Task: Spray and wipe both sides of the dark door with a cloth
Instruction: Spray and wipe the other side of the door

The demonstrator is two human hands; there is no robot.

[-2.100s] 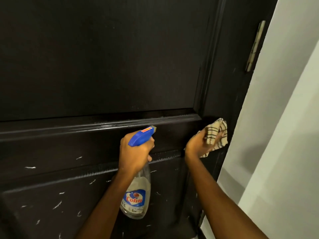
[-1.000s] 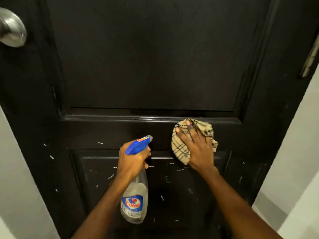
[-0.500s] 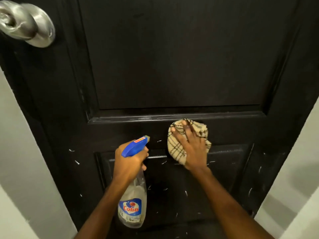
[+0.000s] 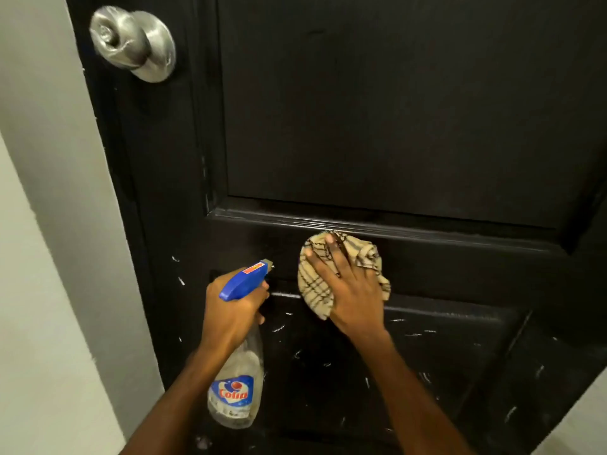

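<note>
Door is filling most of the view, dark, panelled, and I am standing right at it looking down its face. Grey wall is showing off the door's left edge, with a small pale corner of it also showing off the door's lower right.

Bottle is hanging in front of the door's lower left part, clear body with a blue label, and its blue trigger head is pointing at the door face. My left hand is gripping the bottle at the neck, fingers curled round it under the trigger head. I can't tell if a finger is pulling the trigger.

Cloth is lying bunched against the door's middle rail, beige with dark checks, its top edge touching the moulding under the upper panel. My right hand is pressing the cloth flat to the door, palm on it and fingers stretched out and spread, not curled round it.

Knob is sticking out near the door's upper left edge, round, silver.

White flecks are dotting the door's lower panel and left stile, below the cloth and around the bottle.
</note>
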